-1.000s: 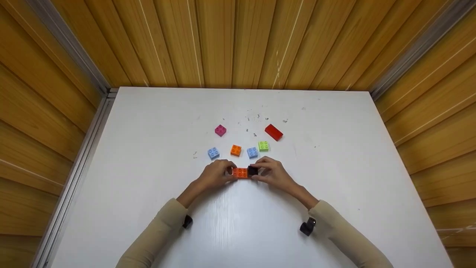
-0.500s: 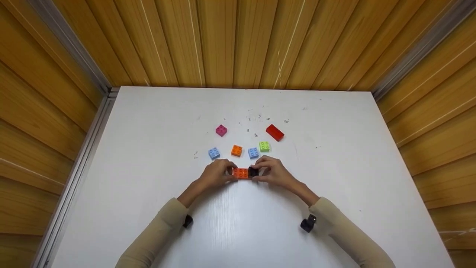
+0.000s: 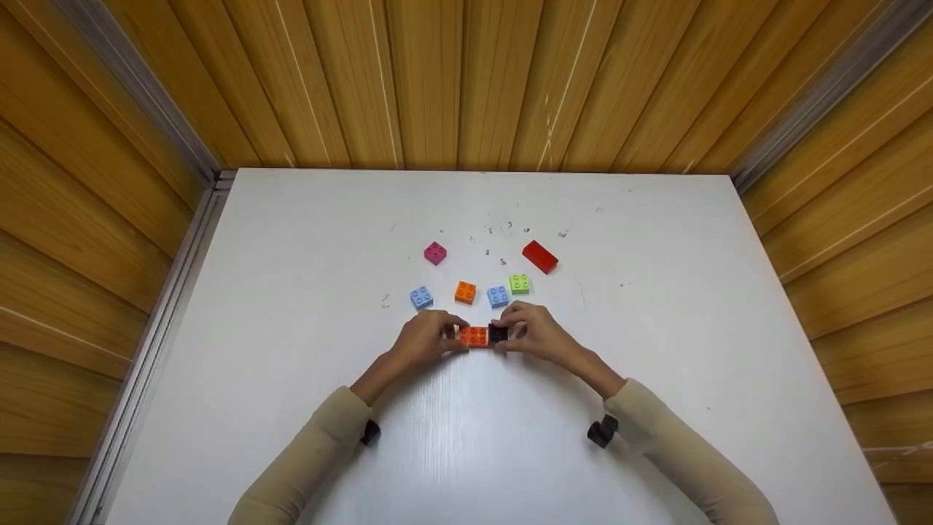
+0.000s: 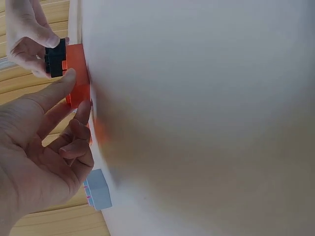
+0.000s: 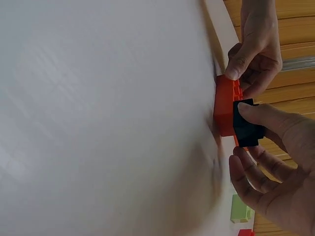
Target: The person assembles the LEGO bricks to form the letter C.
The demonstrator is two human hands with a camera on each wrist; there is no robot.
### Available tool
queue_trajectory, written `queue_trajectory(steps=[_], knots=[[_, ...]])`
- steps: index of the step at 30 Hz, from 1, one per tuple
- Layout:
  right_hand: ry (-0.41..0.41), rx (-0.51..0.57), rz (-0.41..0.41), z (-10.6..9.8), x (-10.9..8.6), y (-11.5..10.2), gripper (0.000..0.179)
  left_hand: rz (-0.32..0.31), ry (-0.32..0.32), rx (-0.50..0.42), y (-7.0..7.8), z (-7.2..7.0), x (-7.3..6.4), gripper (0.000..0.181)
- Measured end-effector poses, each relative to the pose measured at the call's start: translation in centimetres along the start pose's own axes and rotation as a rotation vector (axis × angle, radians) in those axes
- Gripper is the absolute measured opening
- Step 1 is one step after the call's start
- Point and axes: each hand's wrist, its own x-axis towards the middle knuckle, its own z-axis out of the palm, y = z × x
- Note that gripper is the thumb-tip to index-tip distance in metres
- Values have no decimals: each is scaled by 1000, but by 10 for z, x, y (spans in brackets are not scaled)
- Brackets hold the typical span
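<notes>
In the head view my left hand (image 3: 430, 339) pinches the left end of a long orange brick (image 3: 474, 336) between thumb and fingers. The brick rests on the white table with its studs up. My right hand (image 3: 538, 334) pinches a black brick (image 3: 498, 333) at the orange brick's right end. Seen from the left wrist, the black brick (image 4: 55, 58) sits on the stud side of the orange brick (image 4: 78, 73). From the right wrist, the thumb covers part of the black brick (image 5: 246, 125); whether it is pressed fully down I cannot tell.
Beyond the hands lie a light blue brick (image 3: 421, 297), a small orange brick (image 3: 465, 292), another light blue brick (image 3: 498, 296) and a lime green brick (image 3: 519, 284). Farther back are a magenta brick (image 3: 435, 253) and a long red brick (image 3: 540, 257). Wooden panels (image 3: 466, 87) border the table.
Both hands keep hold of the same bricks in nearly the same place. The black brick looks slightly more level than before. The whole head view has shifted a little.
</notes>
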Motion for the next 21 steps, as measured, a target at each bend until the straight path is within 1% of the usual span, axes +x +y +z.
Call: queue_trajectory(steps=[3,7,12,17,21], knots=[[9,-11,6,2,-1,-3,36,0,9,16,1,0,-2,33],[51,-14,29,7,-5,-6,33,-8,24,37,3,2,-5,34],[88,-48,58,15,-12,-8,40,-4,45,38,5,6,-7,35],[120,-18,51,21,-12,-3,44,-19,44,18,5,7,-7,35],[133,-6,17,22,-11,2,46,-22,35,2,5,6,-8,35]])
